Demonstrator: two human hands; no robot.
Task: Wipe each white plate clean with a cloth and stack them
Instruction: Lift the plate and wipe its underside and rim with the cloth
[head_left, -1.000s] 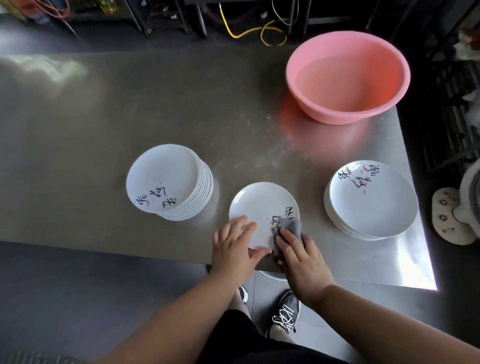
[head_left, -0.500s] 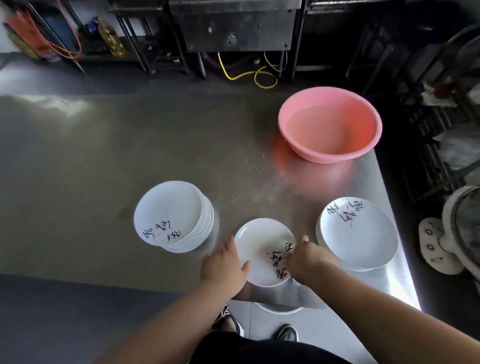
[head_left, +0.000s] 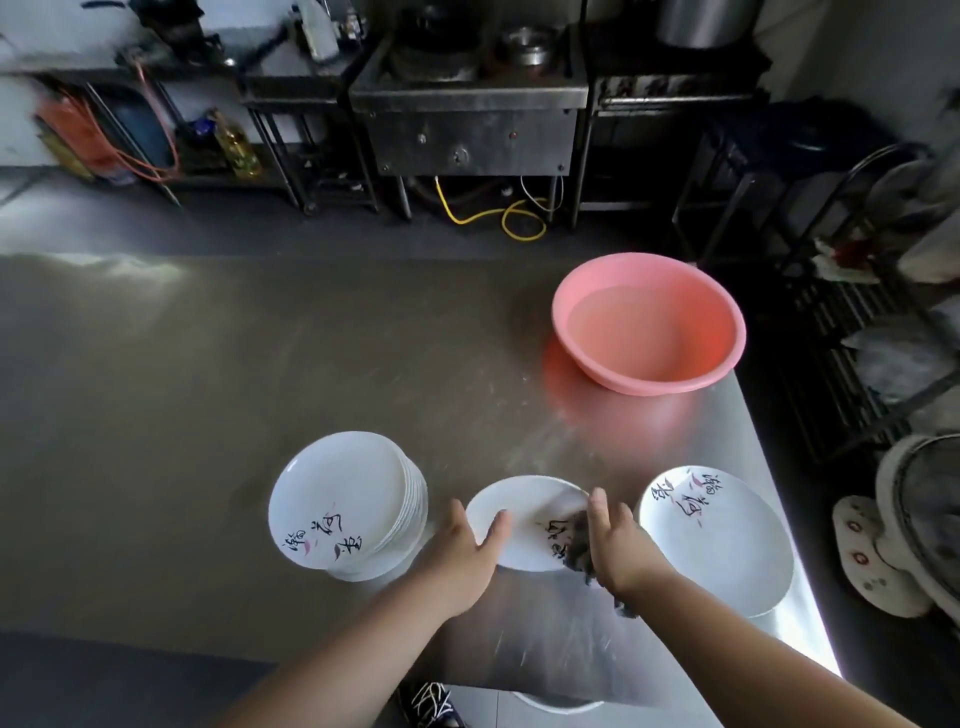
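While the single plate (head_left: 522, 519) lies on the steel surface (head_left: 208, 415) between two stacks, both hands work on it.

The left hand (head_left: 465, 553) steadies the plate's near-left rim, its grip spread with the thumb lying over the edge. The right hand (head_left: 615, 545) pinches a dark cloth (head_left: 576, 545) against the plate's right side. The taller stack (head_left: 345, 501) sits left of the plate, the lower stack (head_left: 719, 535) right of it, the pink basin (head_left: 649, 322) beyond. The plate looks stiff, smooth, probably breakable and slippery; it is best held at the rim. The cloth is soft and limp. Motion blur smears the cloth, and the right hand's fingertips are hidden beneath it.
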